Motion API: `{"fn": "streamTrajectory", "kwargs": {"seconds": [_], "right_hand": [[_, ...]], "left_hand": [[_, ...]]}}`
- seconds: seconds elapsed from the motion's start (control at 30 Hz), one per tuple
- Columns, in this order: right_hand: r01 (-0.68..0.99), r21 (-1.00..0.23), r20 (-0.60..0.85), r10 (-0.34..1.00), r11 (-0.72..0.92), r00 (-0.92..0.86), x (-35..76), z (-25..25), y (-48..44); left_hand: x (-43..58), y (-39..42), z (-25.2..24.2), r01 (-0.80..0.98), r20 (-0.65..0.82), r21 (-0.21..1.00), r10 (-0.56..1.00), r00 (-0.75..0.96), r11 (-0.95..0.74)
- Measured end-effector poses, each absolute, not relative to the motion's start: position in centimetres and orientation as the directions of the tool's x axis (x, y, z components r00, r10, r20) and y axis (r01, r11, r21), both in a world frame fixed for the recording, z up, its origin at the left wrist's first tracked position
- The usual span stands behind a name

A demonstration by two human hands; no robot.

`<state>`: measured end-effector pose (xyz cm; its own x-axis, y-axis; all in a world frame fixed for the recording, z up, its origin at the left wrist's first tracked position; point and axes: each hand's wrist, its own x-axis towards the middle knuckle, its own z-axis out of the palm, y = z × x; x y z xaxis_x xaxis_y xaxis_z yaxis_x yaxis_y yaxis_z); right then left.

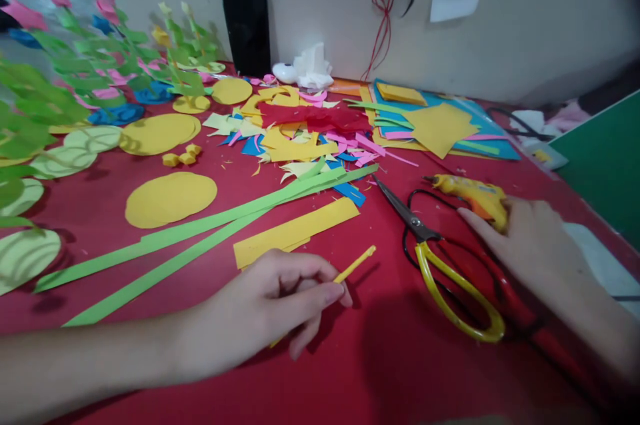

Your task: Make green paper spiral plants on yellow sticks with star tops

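- Firstly, far left: paper flowers (75,72) with green leaves and pink, blue and yellow heads stand made up. These look finished.
- Beside them, pale green discs (65,158) and yellow discs (170,198) lie cut out on the red worktop (400,372). A few small yellow rolls (181,157) sit between two of the yellow discs.
- Left of centre: long green strips (200,232) lie slantwise, cut but joined to nothing. A yellow strip (295,230) lies just beside them on the near side.
- Left hand (270,308): closed in a pinch, thumb and forefinger on a thin yellow stick (356,264). The stick points up and to the right. Cannot tell whether its far end touches the worktop.
- Centre, at the back: scrap pile (305,132) of yellow, red, pink and blue offcuts.
- Right of centre: scissors (415,225) lie flat between the two hands, blades pointing away, in neither hand.
- Glue gun (473,195): lies just beyond the scissor handles, nozzle to the left.
- Right hand (530,245): laid palm down over the gun's rear, forefinger stretched out. Cannot tell whether the other fingers wrap the gun.
- Far right, at the back: blue and yellow sheets (440,126), mostly whole.
- Judgement: roughly midway. Much cutting is done and several flowers are built. The stick, strips and discs are not yet glued to anything.
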<state>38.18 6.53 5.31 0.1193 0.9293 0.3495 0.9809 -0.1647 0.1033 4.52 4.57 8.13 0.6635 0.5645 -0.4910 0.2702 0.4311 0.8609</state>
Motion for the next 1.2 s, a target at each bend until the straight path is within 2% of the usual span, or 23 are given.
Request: {"fn": "streamTrajectory", "kwargs": {"seconds": [0.1, 0.23, 0.3, 0.37, 0.43, 0.5, 0.8, 0.97, 1.2], "right_hand": [[0.988, 0.131, 0.418, 0.908, -0.083, 0.021, 36.5, 6.9, 6.8], [0.972, 0.053, 0.406, 0.885, 0.227, -0.229, 31.0, 10.7, 8.3], [0.873, -0.069, 0.407, 0.813, 0.483, -0.417, 27.0, 12.2, 9.8], [0.728, -0.121, 0.387, 0.708, 0.674, -0.591, 22.7, 13.0, 11.8], [0.595, -0.177, 0.328, 0.617, 0.784, -0.715, 18.4, 12.8, 14.1], [0.477, -0.175, 0.291, 0.508, 0.861, -0.81, 14.5, 11.8, 16.4], [0.323, -0.163, 0.208, 0.353, 0.932, -0.912, 6.7, 7.2, 20.2], [0.26, -0.223, 0.245, 0.312, 0.939, -0.918, 8.0, 7.2, 19.9], [0.175, -0.346, 0.211, 0.258, 0.922, -0.943, 9.7, 7.2, 19.4]], "left_hand": [[4.6, 4.6, 8.0, 0.26, -0.472, 0.872, 0.572, 0.67, 0.415], [4.6, 4.6, 7.8, 0.261, -0.437, 0.893, 0.572, 0.694, 0.365], [4.6, 4.6, 7.7, 0.27, -0.433, 0.897, 0.575, 0.695, 0.349], [4.6, 4.6, 7.6, 0.266, -0.427, 0.9, 0.573, 0.699, 0.346], [4.6, 4.5, 7.4, 0.255, -0.411, 0.907, 0.571, 0.711, 0.336], [4.6, 4.4, 7.3, 0.254, -0.394, 0.916, 0.573, 0.719, 0.311], [4.4, 4.5, 7.5, 0.267, -0.417, 0.905, 0.558, 0.718, 0.333], [4.4, 4.5, 7.3, 0.247, -0.373, 0.925, 0.577, 0.726, 0.288], [4.5, 4.5, 7.4, 0.252, -0.388, 0.918, 0.568, 0.725, 0.306]]}}
